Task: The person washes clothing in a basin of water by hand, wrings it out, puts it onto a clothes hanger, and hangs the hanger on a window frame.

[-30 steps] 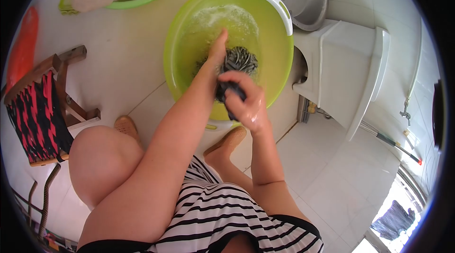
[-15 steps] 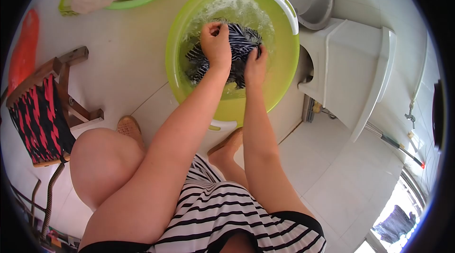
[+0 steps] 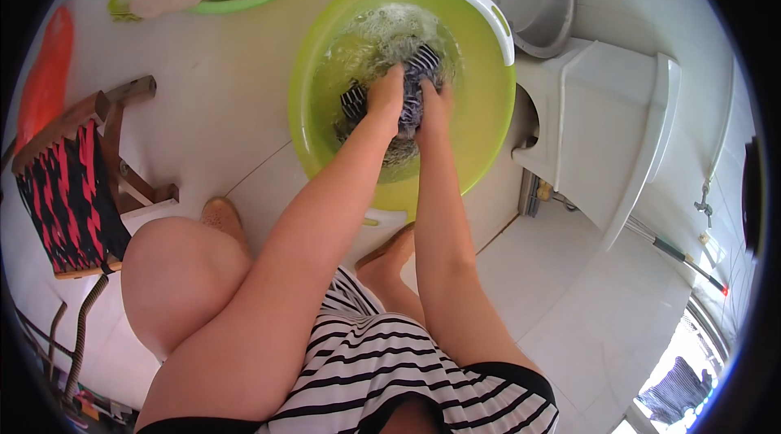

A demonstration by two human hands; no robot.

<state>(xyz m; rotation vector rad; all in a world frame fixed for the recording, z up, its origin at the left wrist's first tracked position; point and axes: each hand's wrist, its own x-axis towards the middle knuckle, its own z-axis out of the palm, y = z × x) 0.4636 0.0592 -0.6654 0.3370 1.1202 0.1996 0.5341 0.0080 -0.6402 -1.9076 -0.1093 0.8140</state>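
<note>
A dark striped cloth [image 3: 413, 96] lies bunched and wet in the water of a large green basin [image 3: 488, 109]. My left hand [image 3: 386, 96] is closed on its left part, the fingers curled into the folds. On the right side my right hand [image 3: 435, 104] grips the same cloth, close beside my left. Part of the cloth is under the water below my wrists. Foam and bubbles float at the basin's far side.
Another green basin [image 3: 236, 4] with blue and beige cloths stands at the upper left. A metal basin [image 3: 541, 7] and a white washboard-like sink unit [image 3: 602, 125] are on the right. A wooden stool [image 3: 69, 198] with a woven seat stands left.
The cloth was bunched in my hands a second ago, then spread in the water; now it is gathered again. My hands have moved slightly closer together.
</note>
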